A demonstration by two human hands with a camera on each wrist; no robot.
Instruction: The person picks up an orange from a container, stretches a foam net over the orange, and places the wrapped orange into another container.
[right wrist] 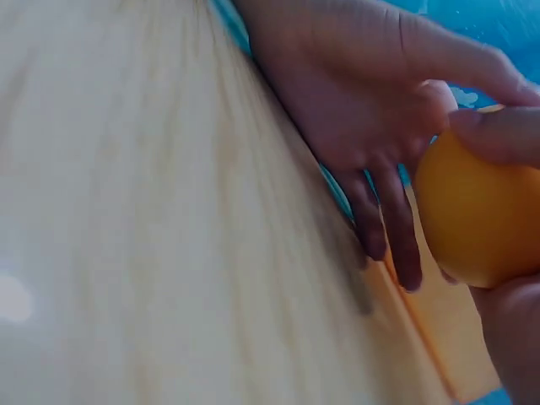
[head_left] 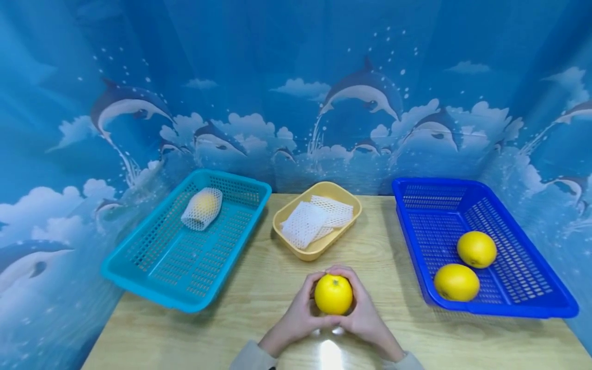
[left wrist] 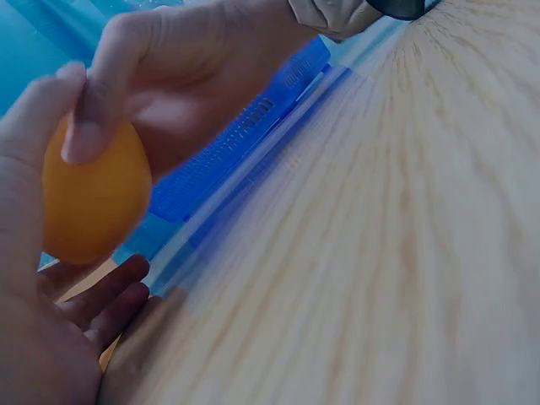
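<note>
- Your fruit (head_left: 333, 295): yellow, like the pair (head_left: 476, 250) on your right.
- Your sleeves (head_left: 252, 358): pale grey-beige.
- Left basket (head_left: 194, 257): turquoise; right basket (head_left: 430, 231): deep blue.
- Tray (head_left: 309, 254): pale orange-yellow; nets (head_left: 302, 223): white mesh.
- Table (head_left: 259, 288): light tan, streaked grain.
- Curtain (head_left: 277, 51): blue, printed with dolphins and white clouds.

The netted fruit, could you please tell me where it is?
In the head view, the netted fruit lies on the left, inside the turquoise basket.

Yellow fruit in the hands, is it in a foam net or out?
Out: the held fruit shows bare skin in all three views, with nothing wrapped around it.
</note>
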